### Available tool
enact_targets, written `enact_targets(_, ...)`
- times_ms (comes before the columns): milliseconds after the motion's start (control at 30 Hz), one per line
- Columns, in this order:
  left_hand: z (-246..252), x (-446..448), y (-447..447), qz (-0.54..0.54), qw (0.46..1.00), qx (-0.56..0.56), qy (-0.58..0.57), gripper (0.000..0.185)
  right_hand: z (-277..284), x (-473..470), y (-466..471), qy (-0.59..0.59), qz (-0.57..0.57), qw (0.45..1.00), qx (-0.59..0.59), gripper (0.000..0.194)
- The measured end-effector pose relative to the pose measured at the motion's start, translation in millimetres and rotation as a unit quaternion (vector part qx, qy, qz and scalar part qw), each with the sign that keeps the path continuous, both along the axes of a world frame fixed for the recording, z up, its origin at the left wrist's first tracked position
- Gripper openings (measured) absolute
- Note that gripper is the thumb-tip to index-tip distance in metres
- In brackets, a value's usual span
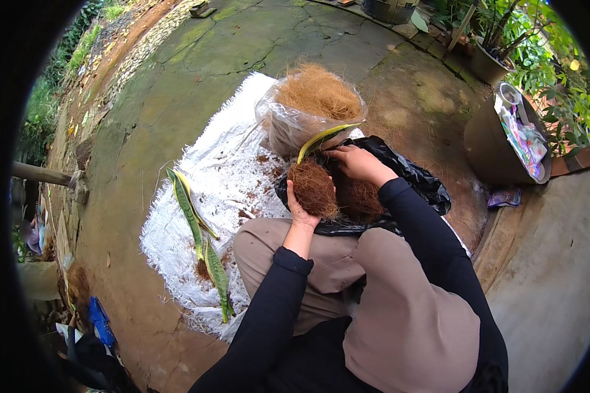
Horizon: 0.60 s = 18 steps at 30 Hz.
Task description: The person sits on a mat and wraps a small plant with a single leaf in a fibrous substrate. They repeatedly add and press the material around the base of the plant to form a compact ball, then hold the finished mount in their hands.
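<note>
My left hand cups a ball of brown coconut fibre from below and the side. A yellow-edged snake plant leaf rises out of the top of the ball and curves right. Just right of it, my right hand reaches over a black plastic bag, fingers bent near the leaf's base; its fingertips are partly hidden. Darker fibrous material lies in that bag, under my right wrist. Beyond my hands stands a clear plastic bag heaped with loose light-brown coconut fibre.
Beneath everything is a white woven sack with brown crumbs. More variegated snake plant leaves lie on its left, one with soil at its base. At right stand a brown bin holding plastic packaging and a potted plant. Cracked concrete surrounds the sack.
</note>
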<state>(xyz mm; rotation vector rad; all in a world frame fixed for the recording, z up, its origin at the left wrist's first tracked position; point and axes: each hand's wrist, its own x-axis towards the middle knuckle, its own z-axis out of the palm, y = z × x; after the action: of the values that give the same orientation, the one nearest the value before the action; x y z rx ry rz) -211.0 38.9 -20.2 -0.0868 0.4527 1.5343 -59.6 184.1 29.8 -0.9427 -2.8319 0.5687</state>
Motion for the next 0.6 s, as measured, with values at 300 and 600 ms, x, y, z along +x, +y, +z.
enact_targets(300, -9, -7, 1, 0.058, 0.998, -0.026, -0.009, 0.081, -12, 2, -42, 0.06, -0.108, 0.992, 0.001, 0.036)
enact_targets(600, 10, 7, -11, -0.04, 0.998, 0.044, -0.012, 0.084, -36, 28, -73, -0.039, -0.04, 0.992, 0.112, 0.019)
